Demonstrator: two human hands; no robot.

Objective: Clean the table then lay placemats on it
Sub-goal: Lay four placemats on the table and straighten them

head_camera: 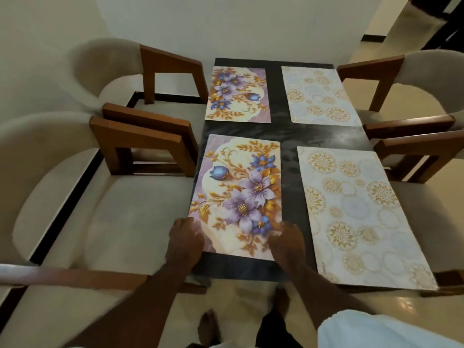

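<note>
A dark marble table (288, 156) carries several placemats. The near left floral placemat (238, 192) with purple flowers lies flat in front of me. My left hand (184, 238) rests on its near left corner, and my right hand (287, 241) rests on its near right corner, fingers laid over the mat's edges. Another floral placemat (237, 94) lies at the far left. Two pale placemats with gold circles lie on the right, one near (356, 214) and one far (319, 95). Whether my fingers pinch the mat's edge is hard to tell.
Beige upholstered chairs with brown wooden arms stand on both sides: two on the left (140, 197) and two on the right (414, 101). A white wall is behind the table. My bare feet (208, 325) stand on the tiled floor below the table's near edge.
</note>
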